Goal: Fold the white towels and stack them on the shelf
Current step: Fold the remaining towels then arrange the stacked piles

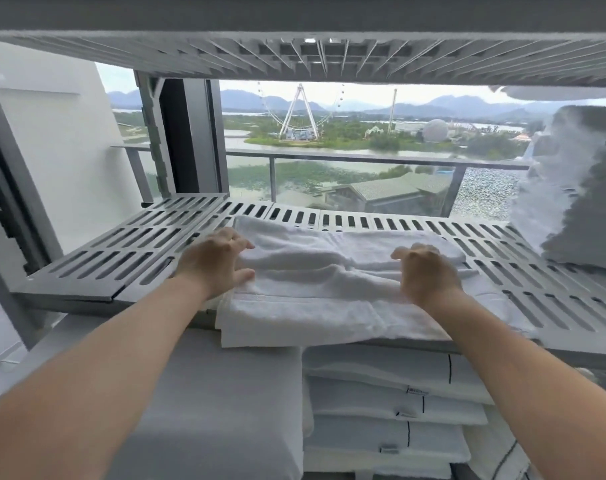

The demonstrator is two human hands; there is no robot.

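Note:
A folded white towel [329, 289] lies on the grey slotted shelf [121, 251], its front edge hanging slightly over the shelf's front. My left hand [214, 261] rests on the towel's left end, fingers loosely curled, thumb against the towel's side. My right hand [428, 271] sits on the towel's right part, fingers bent and lifted a little above the cloth. Neither hand clearly grips the towel.
Below the shelf lie a stack of folded white linens [391, 407] and a white pile [225, 403] to its left. Grey-white folded items [578, 202] stand on the shelf at right. Another slotted shelf [294, 53] hangs close overhead. A glass balcony rail [363, 161] is behind.

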